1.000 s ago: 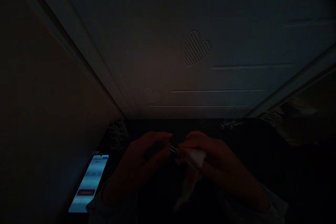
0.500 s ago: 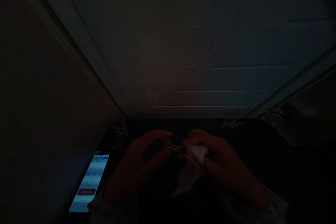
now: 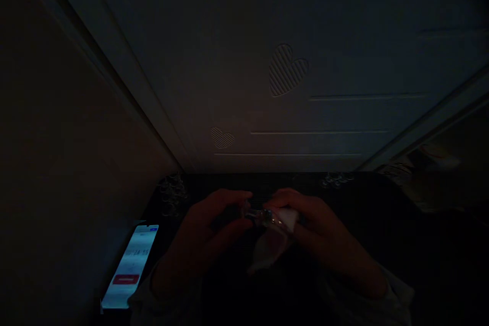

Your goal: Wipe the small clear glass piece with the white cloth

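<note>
The scene is very dark. My left hand (image 3: 208, 224) and my right hand (image 3: 317, 226) meet over a dark surface (image 3: 382, 244). Between their fingertips sits a small shiny clear object (image 3: 255, 214), pinched by my left hand's thumb and fingers. My right hand grips a white cloth (image 3: 277, 234) pressed against that object, with a loose end of the cloth hanging down toward me. What the small object is cannot be made out.
A lit phone (image 3: 131, 266) lies at the surface's left edge. Small piles of glinting clear pieces sit at the back left (image 3: 171, 193) and back right (image 3: 336, 179). A white panel with striped hearts (image 3: 286, 69) rises behind; a wall closes the left.
The hands stay in place. The cloth in my right hand has shifted slightly against the small object, and its hanging end has moved a little.
</note>
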Demonstrator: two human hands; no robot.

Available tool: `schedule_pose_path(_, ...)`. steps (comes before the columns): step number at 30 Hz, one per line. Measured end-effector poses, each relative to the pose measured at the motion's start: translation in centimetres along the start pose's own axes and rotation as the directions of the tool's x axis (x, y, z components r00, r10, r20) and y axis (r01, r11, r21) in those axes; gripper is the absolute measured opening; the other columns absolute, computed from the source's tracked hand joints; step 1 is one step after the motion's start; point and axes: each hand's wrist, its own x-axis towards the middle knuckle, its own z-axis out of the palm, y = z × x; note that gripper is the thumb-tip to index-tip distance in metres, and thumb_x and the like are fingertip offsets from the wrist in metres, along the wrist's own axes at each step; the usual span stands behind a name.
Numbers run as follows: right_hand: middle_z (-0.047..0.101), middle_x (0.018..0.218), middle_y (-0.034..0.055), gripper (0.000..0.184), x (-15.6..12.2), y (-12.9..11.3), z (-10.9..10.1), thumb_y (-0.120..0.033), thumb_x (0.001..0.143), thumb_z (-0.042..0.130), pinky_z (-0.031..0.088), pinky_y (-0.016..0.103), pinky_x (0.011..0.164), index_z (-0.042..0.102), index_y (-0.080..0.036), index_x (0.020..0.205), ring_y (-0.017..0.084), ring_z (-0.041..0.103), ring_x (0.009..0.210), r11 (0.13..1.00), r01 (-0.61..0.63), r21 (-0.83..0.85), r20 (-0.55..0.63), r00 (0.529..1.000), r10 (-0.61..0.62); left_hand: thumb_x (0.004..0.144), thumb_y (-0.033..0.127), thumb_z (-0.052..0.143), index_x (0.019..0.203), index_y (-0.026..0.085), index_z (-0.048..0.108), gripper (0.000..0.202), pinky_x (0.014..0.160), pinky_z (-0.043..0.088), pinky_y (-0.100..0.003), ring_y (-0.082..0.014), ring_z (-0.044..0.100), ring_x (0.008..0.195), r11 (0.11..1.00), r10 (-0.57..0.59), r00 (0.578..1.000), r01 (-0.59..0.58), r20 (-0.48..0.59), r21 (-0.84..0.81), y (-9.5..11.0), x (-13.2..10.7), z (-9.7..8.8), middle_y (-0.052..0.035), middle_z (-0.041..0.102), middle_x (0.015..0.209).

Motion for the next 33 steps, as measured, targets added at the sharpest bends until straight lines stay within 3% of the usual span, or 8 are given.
schedule_pose_path(6,0.065,0.087,0.0046,0.014,0.19,0.17,-0.11,-0.016,0.082,0.050,0.045,0.027,0.069,0.062,-0.019,0.089,0.018,0.060,0.083,0.999,-0.031,0.010,0.049,0.998,0.030,0.077,0.029,0.064,0.105,0.025,0.065,0.028,0.080,0.049,-0.028,-0.0187,0.062,0.087,0.999,0.022,1.000,-0.022,0.016,0.028,-0.18,0.09,-0.04,-0.0026,0.069,0.096)
schedule_pose_path(19,0.064,0.079,0.0030,0.013,0.47,0.24,-0.28,-0.014,0.079,0.048,0.043,0.025,0.063,0.060,-0.018,0.083,0.016,0.060,0.073,0.995,-0.078,-0.054,0.023,0.997,0.079,0.077,0.028,0.064,0.104,0.025,0.064,0.028,0.081,0.048,-0.028,-0.0181,0.061,0.087,0.999,0.041,0.999,-0.042,0.032,0.029,-0.26,0.11,0.02,-0.0021,0.068,0.095)
schedule_pose_path(26,0.064,0.082,0.0039,0.014,0.28,0.31,-0.18,-0.014,0.079,0.048,0.045,0.026,0.064,0.059,-0.019,0.084,0.017,0.061,0.076,0.994,-0.082,-0.075,-0.005,0.997,0.081,0.077,0.034,0.063,0.114,0.024,0.058,0.038,0.084,0.046,-0.029,-0.0201,0.061,0.091,0.996,0.010,1.000,-0.009,0.010,-0.089,-0.31,-0.01,-0.08,-0.0038,0.067,0.097)
schedule_pose_path(30,0.065,0.081,0.0032,0.014,0.17,0.54,-0.15,-0.014,0.079,0.048,0.044,0.026,0.064,0.059,-0.019,0.084,0.017,0.061,0.075,0.993,-0.084,-0.088,-0.012,0.996,0.083,0.080,0.037,0.057,0.114,0.021,0.056,0.037,0.072,0.048,-0.027,-0.0183,0.062,0.081,0.993,-0.066,0.997,0.061,-0.051,-0.100,-0.30,0.05,0.03,-0.0028,0.067,0.088)
schedule_pose_path(33,0.065,0.082,0.0032,0.015,0.16,0.64,-0.15,-0.013,0.079,0.048,0.045,0.027,0.065,0.060,-0.019,0.084,0.017,0.061,0.077,0.995,-0.058,-0.086,-0.015,0.998,0.057,0.082,0.037,0.053,0.110,0.021,0.058,0.033,0.061,0.046,-0.023,-0.0148,0.060,0.070,0.993,-0.097,0.995,0.095,-0.021,-0.077,-0.13,0.12,0.22,-0.0007,0.066,0.080)
